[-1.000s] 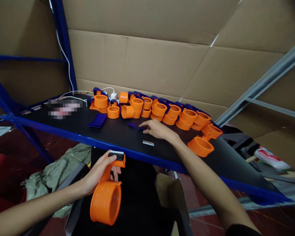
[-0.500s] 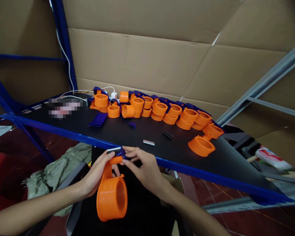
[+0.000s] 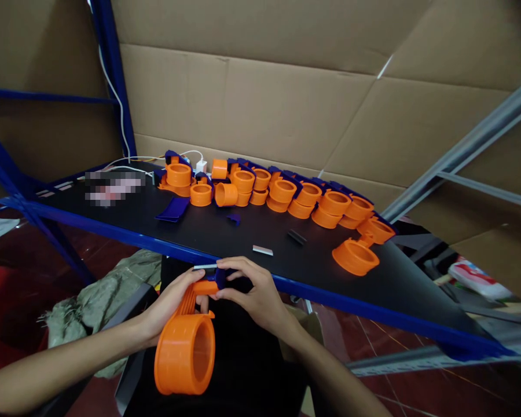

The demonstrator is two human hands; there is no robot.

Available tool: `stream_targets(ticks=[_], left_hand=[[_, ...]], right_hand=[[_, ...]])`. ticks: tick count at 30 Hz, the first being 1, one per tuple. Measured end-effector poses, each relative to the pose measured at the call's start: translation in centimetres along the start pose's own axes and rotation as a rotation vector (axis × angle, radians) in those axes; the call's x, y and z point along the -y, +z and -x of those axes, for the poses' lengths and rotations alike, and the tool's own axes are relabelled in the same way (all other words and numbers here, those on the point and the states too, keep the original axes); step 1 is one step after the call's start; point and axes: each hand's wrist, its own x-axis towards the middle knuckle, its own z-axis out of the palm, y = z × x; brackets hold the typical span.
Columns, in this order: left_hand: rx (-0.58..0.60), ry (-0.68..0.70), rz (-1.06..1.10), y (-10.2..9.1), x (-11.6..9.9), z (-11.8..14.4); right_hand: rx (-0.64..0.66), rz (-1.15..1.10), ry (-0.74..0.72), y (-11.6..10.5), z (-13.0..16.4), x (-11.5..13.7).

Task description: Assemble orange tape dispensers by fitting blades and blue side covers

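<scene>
An orange tape dispenser [image 3: 184,353] hangs over my lap, its wide round hub low and its narrow head towards the table. My left hand [image 3: 178,298] is closed round its handle just below the head, thumb on top. At the head sit a dark blue piece [image 3: 219,278] and a white toothed blade strip [image 3: 205,267]. My right hand [image 3: 252,289] pinches the right side of the head, its fingertips on the blue piece and the blade's end. Part of the left fingers is hidden behind the dispenser.
Several orange and blue dispensers [image 3: 282,194] stand stacked along the back of the black table [image 3: 208,231]. In front lie a light strip [image 3: 263,251], a dark strip [image 3: 296,237], a small blue piece [image 3: 233,219] and flat blue parts [image 3: 173,209]. A blue rail [image 3: 330,301] edges the table.
The dispenser's hub has swung slightly left and down, showing its opening at another angle. Right fingertips have shifted up onto the blade's end. Both hands keep their hold.
</scene>
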Motion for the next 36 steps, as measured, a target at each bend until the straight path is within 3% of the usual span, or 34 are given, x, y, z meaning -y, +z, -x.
stream_targets(ticks=[8, 22, 27, 31, 36], left_hand=[[-0.038, 0.034, -0.022, 0.6, 0.3, 0.5], [-0.009, 0.053, -0.200, 0.7, 0.1, 0.6], [0.049, 0.123, -0.390, 0.7, 0.3, 1.2], [0.099, 0.207, -0.422, 0.6, 0.3, 1.6], [0.301, 0.147, -0.132, 0.4, -0.9, 1.7]], right_hand=[[-0.007, 0.069, 0.078, 0.2, 1.1, -0.1], [0.005, 0.112, -0.129, 0.1, 1.0, -0.8], [-0.006, 0.176, -0.217, -0.2, 1.5, 0.1], [-0.016, 0.264, -0.265, -0.1, 2.1, 0.7], [-0.114, 0.213, -0.218, -0.2, 2.2, 0.4]])
